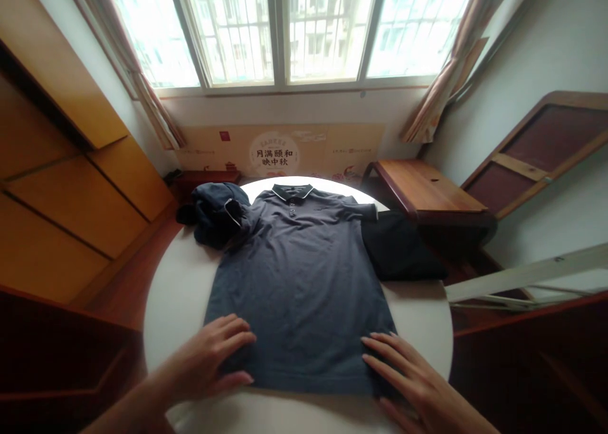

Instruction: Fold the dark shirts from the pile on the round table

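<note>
A dark grey-blue polo shirt [304, 288] lies spread out front up, its collar at the far side and its hem towards me. White piping edges the dark collar, and the short placket has several buttons. My left hand [216, 355] rests on the lower left corner of the shirt, fingers apart. On the lower right corner lies my right hand [403, 374], its fingers stretched out and spread. The shirt's left sleeve in view touches a crumpled heap of dark clothing [216, 209]. The other sleeve reaches over a folded black garment [403, 250].
A round white table [178, 301] bears the clothes. A wooden desk [427, 187] stands beyond it on the right, near a leaning framed panel [536, 146]. Orange cabinets [61, 212] line the left wall. Windows [285, 28] with curtains are at the back.
</note>
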`<action>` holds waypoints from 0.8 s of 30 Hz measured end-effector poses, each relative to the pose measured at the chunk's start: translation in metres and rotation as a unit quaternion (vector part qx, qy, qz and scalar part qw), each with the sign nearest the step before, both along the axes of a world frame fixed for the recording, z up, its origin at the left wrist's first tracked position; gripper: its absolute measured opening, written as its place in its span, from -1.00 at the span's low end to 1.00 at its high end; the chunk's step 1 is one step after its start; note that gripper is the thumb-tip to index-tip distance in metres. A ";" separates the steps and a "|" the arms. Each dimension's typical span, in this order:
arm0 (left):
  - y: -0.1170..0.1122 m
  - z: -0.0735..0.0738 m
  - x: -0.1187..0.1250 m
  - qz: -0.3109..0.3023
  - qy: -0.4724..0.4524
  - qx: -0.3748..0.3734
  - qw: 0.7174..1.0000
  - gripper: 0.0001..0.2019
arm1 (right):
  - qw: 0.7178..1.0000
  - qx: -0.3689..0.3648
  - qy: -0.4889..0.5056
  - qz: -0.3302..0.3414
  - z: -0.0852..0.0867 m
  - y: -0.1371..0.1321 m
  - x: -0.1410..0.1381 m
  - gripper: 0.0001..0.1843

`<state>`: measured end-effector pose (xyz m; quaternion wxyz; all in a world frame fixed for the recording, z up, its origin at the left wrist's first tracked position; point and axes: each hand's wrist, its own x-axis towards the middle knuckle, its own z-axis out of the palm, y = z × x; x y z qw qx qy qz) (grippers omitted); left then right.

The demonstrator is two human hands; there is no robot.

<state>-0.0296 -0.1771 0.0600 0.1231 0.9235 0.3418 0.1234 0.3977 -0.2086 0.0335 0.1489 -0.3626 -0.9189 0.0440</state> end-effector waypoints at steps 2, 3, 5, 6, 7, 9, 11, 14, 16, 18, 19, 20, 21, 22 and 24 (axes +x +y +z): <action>-0.022 -0.009 -0.014 0.021 -0.004 0.031 0.999 -0.61 | 0.998 0.056 0.023 -0.018 -0.012 -0.005 0.007 -0.45; -0.029 -0.013 -0.019 0.027 -0.004 0.051 0.998 -0.63 | 0.996 0.075 0.040 -0.030 -0.016 -0.006 0.010 -0.43; -0.035 -0.021 -0.029 0.038 -0.007 0.089 0.995 -0.60 | 0.992 0.094 0.076 -0.048 -0.020 -0.004 0.013 -0.46; -0.035 -0.024 -0.032 0.047 -0.009 0.104 0.993 -0.54 | 0.990 0.094 0.093 -0.053 -0.020 -0.003 0.013 -0.49; -0.035 -0.027 -0.035 0.055 -0.012 0.117 0.991 -0.48 | 0.988 0.091 0.108 -0.055 -0.019 -0.002 0.013 -0.52; -0.033 -0.028 -0.040 0.068 -0.021 0.136 0.988 -0.43 | 0.986 0.084 0.131 -0.053 -0.016 -0.001 0.012 -0.57; -0.032 -0.027 -0.044 0.058 -0.029 0.147 0.987 -0.44 | 0.983 0.083 0.150 -0.058 -0.012 -0.002 0.012 -0.61; -0.035 -0.026 -0.048 0.049 -0.032 0.172 0.983 -0.42 | 0.978 0.082 0.170 -0.086 -0.008 -0.006 0.012 -0.68; -0.041 -0.029 -0.050 0.077 -0.039 0.188 0.978 -0.39 | 0.979 0.071 0.163 -0.104 -0.007 -0.010 0.013 -0.71; -0.046 -0.034 -0.051 0.132 -0.054 0.191 0.971 -0.40 | 0.980 0.060 0.149 -0.114 -0.008 -0.013 0.013 -0.66; -0.047 -0.036 -0.052 0.165 -0.064 0.183 0.967 -0.42 | 0.980 0.063 0.149 -0.116 -0.008 -0.013 0.013 -0.63; -0.048 -0.039 -0.052 0.198 -0.074 0.172 0.962 -0.45 | 0.978 0.074 0.155 -0.116 -0.009 -0.013 0.013 -0.62; -0.049 -0.040 -0.053 0.228 -0.084 0.157 0.957 -0.48 | 0.976 0.088 0.164 -0.116 -0.010 -0.012 0.014 -0.63; -0.049 -0.041 -0.054 0.254 -0.093 0.138 0.953 -0.50 | 0.972 0.105 0.175 -0.115 -0.010 -0.011 0.014 -0.64; -0.049 -0.037 -0.057 0.288 -0.104 0.093 0.947 -0.55 | 0.967 0.129 0.186 -0.115 -0.009 -0.009 0.016 -0.63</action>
